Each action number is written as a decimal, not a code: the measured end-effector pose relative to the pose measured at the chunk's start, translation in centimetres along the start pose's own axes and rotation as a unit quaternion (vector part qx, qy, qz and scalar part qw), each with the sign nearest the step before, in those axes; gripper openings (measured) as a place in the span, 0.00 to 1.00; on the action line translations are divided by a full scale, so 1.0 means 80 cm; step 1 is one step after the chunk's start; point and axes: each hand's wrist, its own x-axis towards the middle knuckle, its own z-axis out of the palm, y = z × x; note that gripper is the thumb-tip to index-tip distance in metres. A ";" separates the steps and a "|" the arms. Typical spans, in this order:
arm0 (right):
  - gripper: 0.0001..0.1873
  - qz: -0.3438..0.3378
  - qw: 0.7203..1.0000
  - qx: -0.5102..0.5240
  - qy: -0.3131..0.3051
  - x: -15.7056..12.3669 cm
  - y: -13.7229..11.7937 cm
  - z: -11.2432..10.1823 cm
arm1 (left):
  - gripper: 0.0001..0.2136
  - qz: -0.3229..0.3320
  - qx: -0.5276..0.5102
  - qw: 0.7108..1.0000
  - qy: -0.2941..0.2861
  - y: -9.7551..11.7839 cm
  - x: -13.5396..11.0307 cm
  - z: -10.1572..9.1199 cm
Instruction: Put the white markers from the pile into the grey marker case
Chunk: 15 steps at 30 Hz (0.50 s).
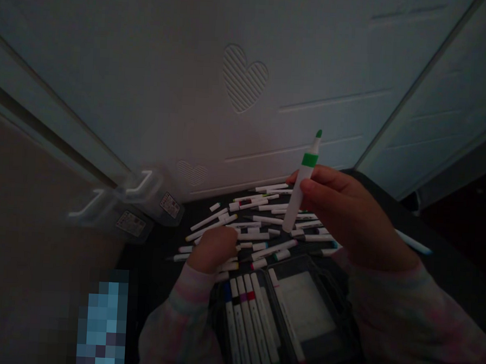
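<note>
My right hand [343, 209] holds up a white marker [297, 198] with a green band and a bare green tip pointing upward. Over the left part of a pile of loose markers [265, 220], my left hand [215, 248] reaches down; its fingers curl out of sight, so what they hold, if anything, is hidden. A green-ended cap [282, 255] lies among the markers. Close to me sits an open clear case [329, 295]. Several markers [244, 323] stand side by side in its left part, and one marker [287, 317] rests slanted in the right part.
Two clear plastic boxes with labels [170, 204] stand at the left against the wall. A pale wall panel [314, 61] with heart shapes rises behind the dark table [429, 278]. Another blue-ended marker [414, 242] lies to the right of my right wrist.
</note>
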 end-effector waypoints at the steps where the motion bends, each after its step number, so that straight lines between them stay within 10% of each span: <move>1: 0.09 0.001 1.000 0.002 -0.002 0.000 0.000 0.000 | 0.05 0.006 -0.015 1.000 -0.002 -0.002 -0.001 -0.004; 7: 0.09 -0.005 1.000 0.012 -0.007 0.001 0.001 0.000 | 0.07 0.080 -0.281 0.956 0.031 -0.004 -0.030 -0.035; 12: 0.09 -0.018 1.000 0.001 -0.020 0.003 0.005 -0.001 | 0.06 0.180 -0.751 0.635 -0.002 0.021 -0.054 -0.046; 15: 0.09 -0.018 1.000 -0.009 -0.018 0.002 0.006 -0.001 | 0.05 0.189 -0.834 0.519 -0.010 0.031 -0.061 -0.053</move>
